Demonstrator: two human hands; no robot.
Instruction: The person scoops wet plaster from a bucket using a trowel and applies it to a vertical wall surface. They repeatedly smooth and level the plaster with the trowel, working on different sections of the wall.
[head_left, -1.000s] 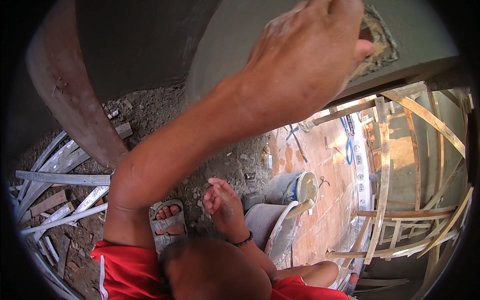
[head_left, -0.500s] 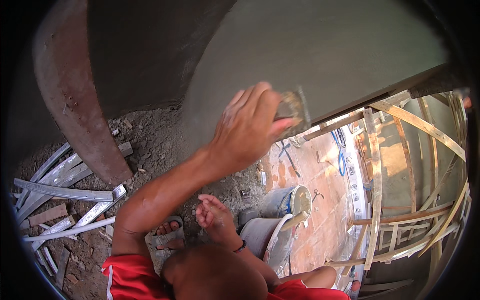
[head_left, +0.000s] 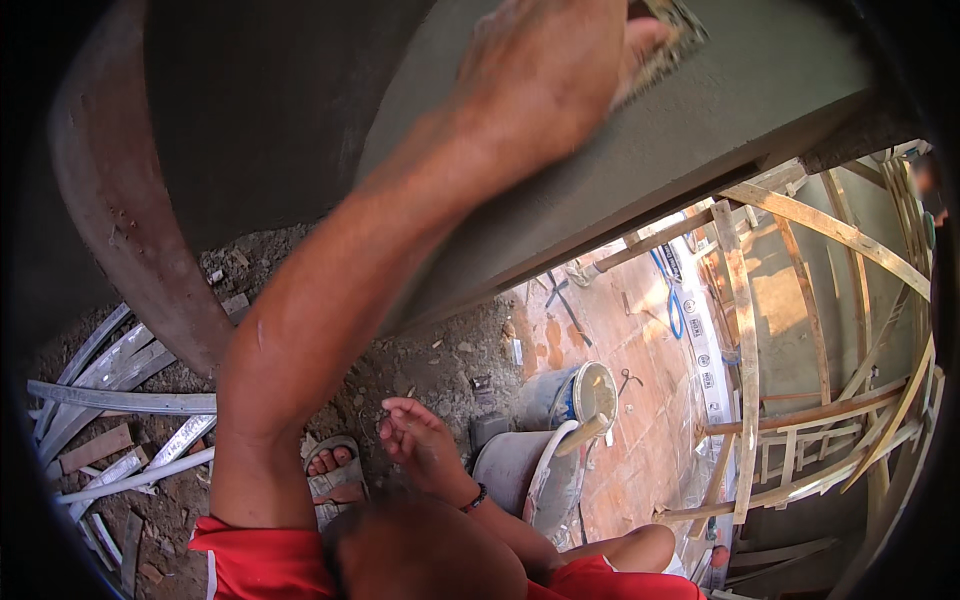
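My left hand (head_left: 545, 85) is up against the smooth grey plastered surface (head_left: 740, 110), its arm stretched across the view. It grips a rough grey-brown rectangular block (head_left: 682, 38) that looks like a sponge, partly hidden by the fingers. The block lies close to or on the plaster; I cannot tell how hard it presses. My right hand (head_left: 418, 440), with a dark bracelet at the wrist, hangs low with loosely curled, slightly parted fingers. Nothing shows in it. It is nearest to a whitish bucket (head_left: 508, 468).
Behind that bucket stands a second, blue-and-white bucket (head_left: 548, 397). Metal strips and wood scraps (head_left: 130, 390) lie at the left beside a reddish-brown curved post (head_left: 135, 200). Wooden framing (head_left: 745, 350) fills the right. A blue cord (head_left: 672, 300) lies on the tiled floor (head_left: 625, 340).
My left hand has moved up and to the right across the plaster with the block. The right hand has barely moved. The view has shifted slightly.
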